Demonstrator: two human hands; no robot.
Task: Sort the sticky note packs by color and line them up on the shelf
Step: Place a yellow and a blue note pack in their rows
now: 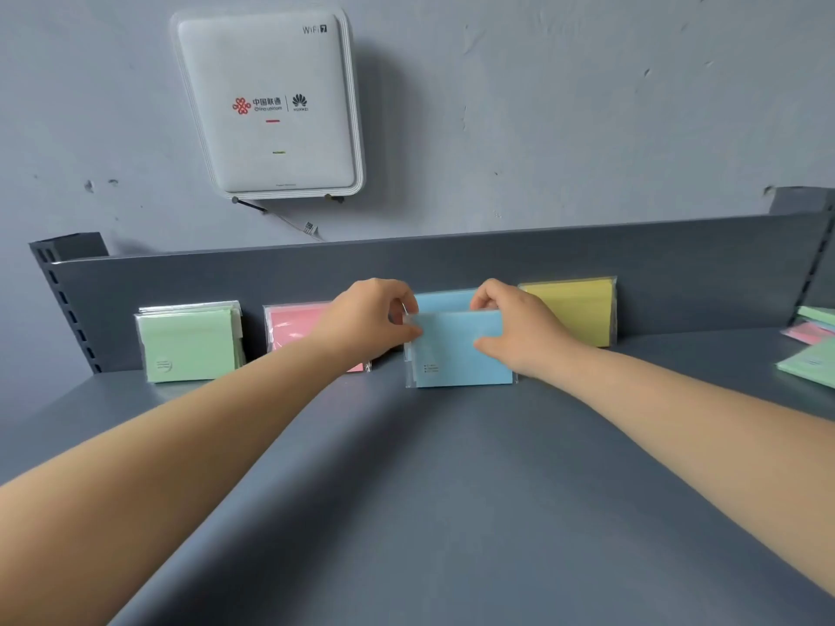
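We pinch the front blue pack (456, 350) at its top corners, left hand (366, 323) and right hand (519, 332) both clamped on it; best we press it flush against the blue pack behind (445, 300), upright between pink (293, 325) and yellow (574, 309) on the shelf (452, 490)

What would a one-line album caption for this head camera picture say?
Both hands stand a blue sticky note pack upright on the grey shelf.

Mint-green packs (187, 343), pink packs (293, 325), pale blue packs (456, 350) and yellow packs (576, 309) stand on a slate-grey shelf (452, 490).
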